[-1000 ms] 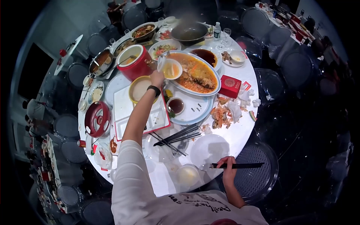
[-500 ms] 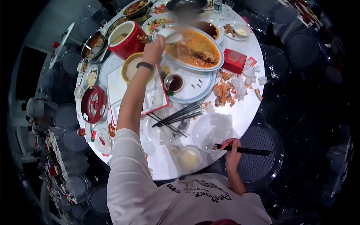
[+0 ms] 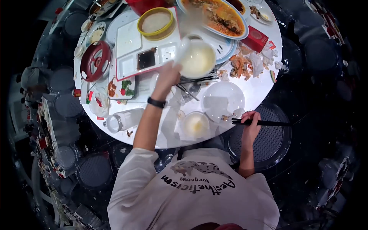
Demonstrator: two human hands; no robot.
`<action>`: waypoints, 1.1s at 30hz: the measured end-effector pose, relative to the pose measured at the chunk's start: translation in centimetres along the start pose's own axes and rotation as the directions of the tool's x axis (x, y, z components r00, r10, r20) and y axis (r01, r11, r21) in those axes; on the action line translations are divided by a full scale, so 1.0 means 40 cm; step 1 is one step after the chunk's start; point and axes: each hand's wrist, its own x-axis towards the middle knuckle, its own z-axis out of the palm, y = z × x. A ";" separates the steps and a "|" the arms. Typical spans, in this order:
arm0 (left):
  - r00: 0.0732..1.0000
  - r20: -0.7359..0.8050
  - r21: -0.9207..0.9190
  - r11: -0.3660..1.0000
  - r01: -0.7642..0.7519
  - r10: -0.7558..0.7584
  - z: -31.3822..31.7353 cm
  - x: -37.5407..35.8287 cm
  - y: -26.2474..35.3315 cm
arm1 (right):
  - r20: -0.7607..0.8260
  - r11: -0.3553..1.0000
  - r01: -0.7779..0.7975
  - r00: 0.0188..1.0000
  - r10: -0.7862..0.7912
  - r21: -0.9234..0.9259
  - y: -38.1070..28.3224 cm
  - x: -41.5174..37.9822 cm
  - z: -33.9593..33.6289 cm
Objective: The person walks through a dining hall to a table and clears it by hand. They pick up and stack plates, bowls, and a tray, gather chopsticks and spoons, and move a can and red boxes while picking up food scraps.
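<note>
My left hand [image 3: 169, 74], with a dark wristband, grips the left rim of a white bowl [image 3: 197, 59] holding pale yellow contents. The bowl is over the middle of the table, beside a red-edged white tray [image 3: 128, 44], and its left side is blurred. My right hand [image 3: 251, 118] is closed around black chopsticks [image 3: 264, 123] near the table's right front edge. Their tips are by a bit of food at the edge of a clear plate [image 3: 223, 100]. Another bowl [image 3: 196, 124] with pale yellow contents stands near the front edge.
A dish of orange soup [image 3: 226, 19], a red box [image 3: 255, 38] and shell scraps [image 3: 241, 65] lie at the back right. At left are a maroon lid [image 3: 95, 61] and a clear jug [image 3: 124, 120]. A steamer [image 3: 155, 23] sits on the tray. Dark stools surround the table.
The view has shifted. My left hand has come back from above the soup dish toward me, and the bowl shows in its grip. My right hand still holds the chopsticks by the clear plate.
</note>
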 end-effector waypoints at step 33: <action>0.888 -0.444 0.374 0.925 0.065 0.118 -0.051 -0.596 -0.443 | 0.917 -0.205 0.903 0.396 0.054 -0.378 0.292 0.135 0.600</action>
